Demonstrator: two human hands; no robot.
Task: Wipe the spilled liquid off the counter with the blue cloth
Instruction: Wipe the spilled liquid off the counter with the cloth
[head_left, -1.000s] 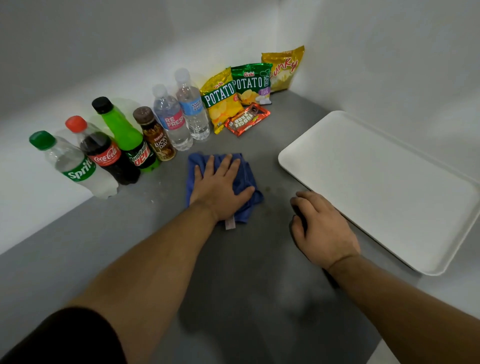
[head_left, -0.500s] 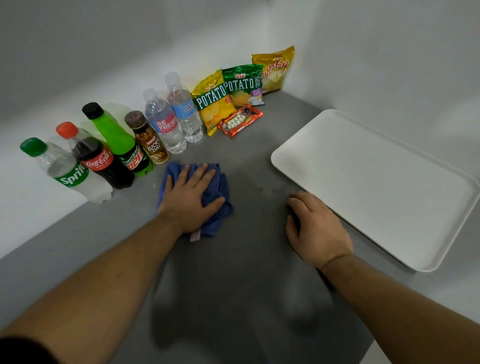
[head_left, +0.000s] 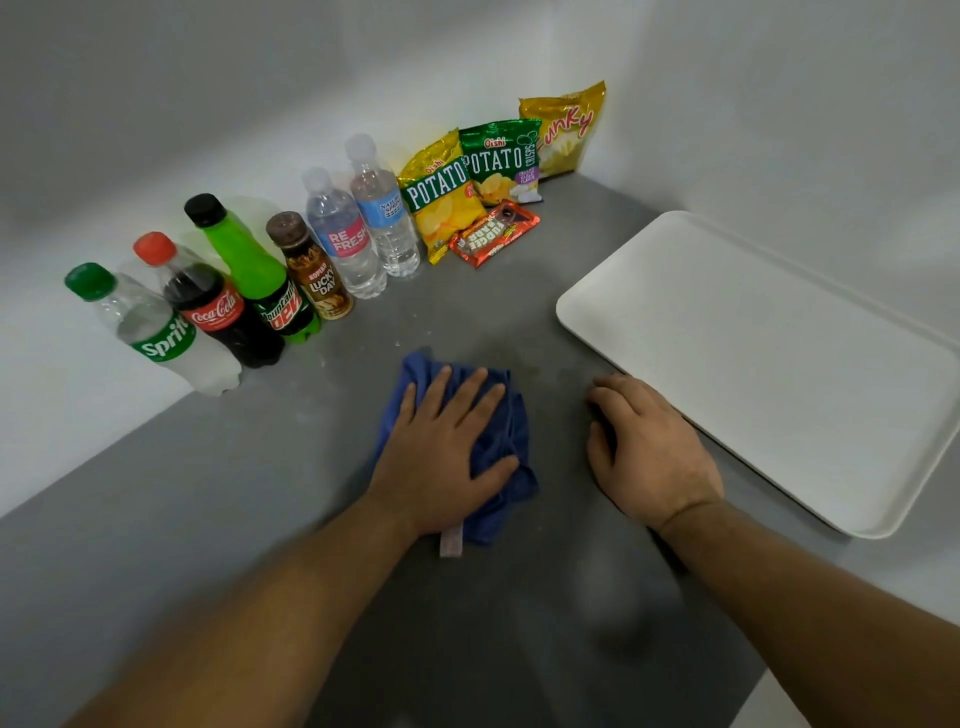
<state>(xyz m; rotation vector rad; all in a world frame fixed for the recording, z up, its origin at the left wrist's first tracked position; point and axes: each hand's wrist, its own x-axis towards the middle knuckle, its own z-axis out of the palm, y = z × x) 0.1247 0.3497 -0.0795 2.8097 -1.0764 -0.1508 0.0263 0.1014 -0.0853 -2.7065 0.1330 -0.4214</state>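
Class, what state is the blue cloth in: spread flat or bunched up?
Bunched up. The blue cloth shows folds and creases beside the left hand, which presses flat on it; its edges are uneven on the counter.

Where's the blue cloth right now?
In the head view the blue cloth lies on the grey counter near the middle, flat under the left hand, with the right hand and the white tray to its right.

We see our left hand (head_left: 447, 457) pressed flat, fingers spread, on the bunched blue cloth (head_left: 498, 441) on the grey counter (head_left: 208, 493). Our right hand (head_left: 649, 457) rests curled beside the white tray (head_left: 779, 364). Bottles and snack bags line the wall.
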